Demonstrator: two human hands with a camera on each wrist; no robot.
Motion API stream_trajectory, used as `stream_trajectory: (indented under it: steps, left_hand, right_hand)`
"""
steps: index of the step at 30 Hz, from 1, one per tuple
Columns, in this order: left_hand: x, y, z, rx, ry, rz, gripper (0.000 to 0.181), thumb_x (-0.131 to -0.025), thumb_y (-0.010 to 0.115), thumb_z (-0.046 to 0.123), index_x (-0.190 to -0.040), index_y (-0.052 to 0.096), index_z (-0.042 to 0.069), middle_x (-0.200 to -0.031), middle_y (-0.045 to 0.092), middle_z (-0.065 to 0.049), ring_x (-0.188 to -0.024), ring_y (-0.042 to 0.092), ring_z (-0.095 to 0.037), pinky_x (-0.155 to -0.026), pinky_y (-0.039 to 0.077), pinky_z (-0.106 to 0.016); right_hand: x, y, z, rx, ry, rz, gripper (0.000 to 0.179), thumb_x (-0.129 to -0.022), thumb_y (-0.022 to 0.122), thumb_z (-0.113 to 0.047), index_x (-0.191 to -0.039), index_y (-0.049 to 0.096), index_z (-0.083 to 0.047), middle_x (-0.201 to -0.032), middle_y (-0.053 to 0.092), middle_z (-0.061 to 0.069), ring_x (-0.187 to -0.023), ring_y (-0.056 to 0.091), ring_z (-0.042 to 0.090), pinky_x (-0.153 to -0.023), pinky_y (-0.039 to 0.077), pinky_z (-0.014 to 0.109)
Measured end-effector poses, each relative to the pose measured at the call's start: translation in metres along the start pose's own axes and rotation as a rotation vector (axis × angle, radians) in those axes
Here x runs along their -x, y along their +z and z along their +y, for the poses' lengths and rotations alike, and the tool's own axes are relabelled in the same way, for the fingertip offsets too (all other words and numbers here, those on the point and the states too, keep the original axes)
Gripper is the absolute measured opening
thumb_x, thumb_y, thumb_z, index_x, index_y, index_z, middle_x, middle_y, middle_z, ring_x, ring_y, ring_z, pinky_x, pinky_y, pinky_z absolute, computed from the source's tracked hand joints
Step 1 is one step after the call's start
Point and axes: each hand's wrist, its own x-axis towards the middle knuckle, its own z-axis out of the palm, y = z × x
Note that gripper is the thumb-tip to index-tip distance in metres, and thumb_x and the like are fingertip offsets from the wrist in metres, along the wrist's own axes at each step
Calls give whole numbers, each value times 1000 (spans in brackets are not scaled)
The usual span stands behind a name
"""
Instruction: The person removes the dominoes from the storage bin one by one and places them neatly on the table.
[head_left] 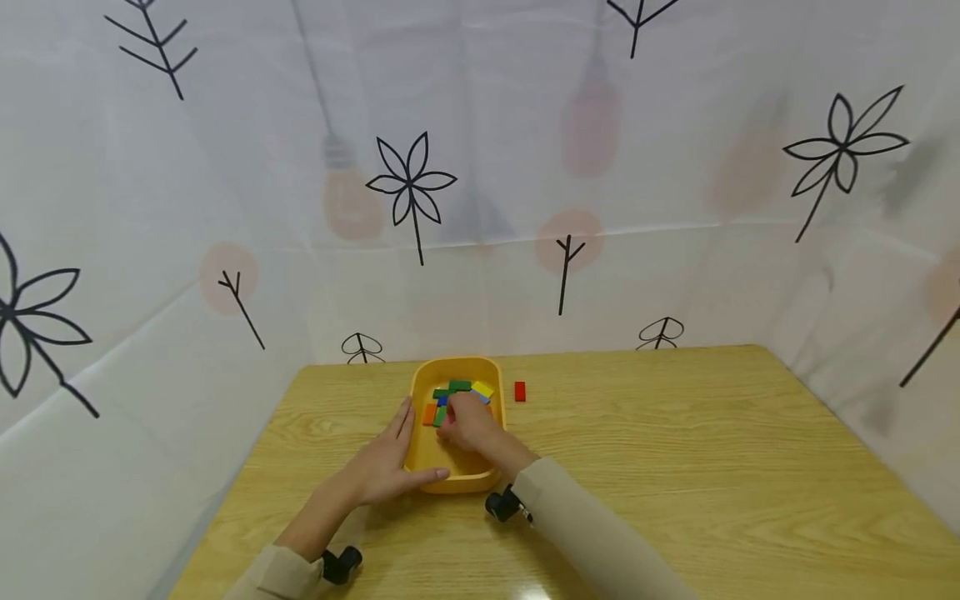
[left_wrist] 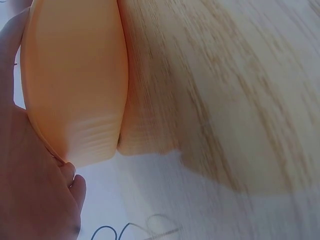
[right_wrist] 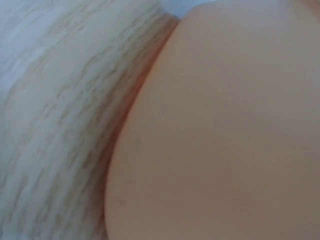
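Wood-grain table extends rightward of yellow plastic tray — left hand splayed alongside, right hand amid oblong coloured blocks, hold unclear.

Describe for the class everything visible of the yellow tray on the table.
The yellow tray looks like plastic: a shallow rectangle with rounded corners and smooth walls. It sits upright on the yellowish wooden table, its length running toward the far edge. Small rectangular green, blue, yellow and orange blocks lie inside. The left hand touches its left side; the right hand is inside, hiding part of the floor.
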Motion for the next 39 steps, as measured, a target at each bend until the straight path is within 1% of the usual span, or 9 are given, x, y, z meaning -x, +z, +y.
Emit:
stream_trajectory:
  steps: [3, 6, 11, 14, 19, 21, 26, 33, 39]
  left_hand:
    - [1, 0, -1, 1, 0, 3, 119, -88, 60, 75, -164, 0, 6, -172, -7, -9, -151, 28, -39, -117, 35, -55]
    - [3, 0, -2, 2, -1, -1, 121, -87, 59, 77, -164, 0, 6, -172, -7, -9, -151, 28, -40, -117, 35, -55]
    - [4, -1, -4, -5, 0, -3, 122, -86, 58, 79, -164, -1, 6, -172, -9, -7, -152, 25, -38, -118, 33, -54]
    - [4, -2, -4, -4, 3, 2, 121, -87, 59, 78, -164, 0, 5, -172, -8, -9, -152, 25, -38, -118, 32, -54]
    - [2, -2, -4, 8, 1, 4, 120, -88, 61, 74, -164, 0, 5, -172, -7, -9, -152, 25, -39, -118, 33, -56]
    - [2, -2, -4, 12, -1, 5, 119, -88, 62, 74, -164, 0, 5, -172, -7, -8, -152, 26, -38, -117, 34, -55]
    - [1, 0, -3, 5, -15, 0, 120, -87, 61, 76, -164, 1, 5, -172, -7, -8, -152, 26, -38, -117, 33, -56]
    - [1, -1, 2, 7, -40, -8, 120, -87, 62, 74, -164, 3, 5, -172, -5, -9, -153, 25, -38, -119, 31, -55]
    - [1, -3, 4, -2, -48, -14, 120, -87, 62, 75, -164, 3, 5, -172, -6, -9, -153, 25, -39, -119, 31, -56]
  right_hand:
    - [2, -4, -2, -16, -32, -4, 23, -89, 81, -14, -83, 62, -3, -73, 52, 2, -65, 47, 16, -58, 39, 25]
    - [6, -8, -5, -25, -68, -9, 19, -90, 80, -14, -89, 66, -1, -76, 54, 1, -69, 49, 15, -62, 42, 25]
    - [11, -17, -9, -39, -119, 2, 17, -90, 79, -12, -86, 65, -4, -78, 56, 1, -73, 50, 16, -67, 45, 26]
    - [14, -24, -12, -43, -149, 15, 17, -90, 78, -10, -84, 63, -6, -79, 57, 1, -74, 51, 16, -69, 47, 26]
    - [20, -35, -14, -44, -190, 20, 13, -90, 77, -9, -87, 65, -5, -85, 62, 3, -79, 54, 18, -75, 51, 29]
    - [23, -40, -13, -48, -197, 18, 11, -90, 77, -10, -93, 69, -4, -90, 65, 4, -83, 57, 20, -80, 53, 32]
    - [29, -49, -7, -54, -185, 22, 23, -92, 78, -14, -110, 73, -1, -102, 70, 6, -95, 63, 24, -91, 55, 39]
    - [41, -62, 3, -107, -165, 31, 32, -92, 79, -19, -116, 72, 1, -110, 71, 10, -104, 66, 29, -95, 56, 43]
    - [46, -68, 13, -134, -176, 52, 29, -92, 78, -16, -114, 72, 2, -107, 71, 10, -103, 67, 29, -94, 56, 44]
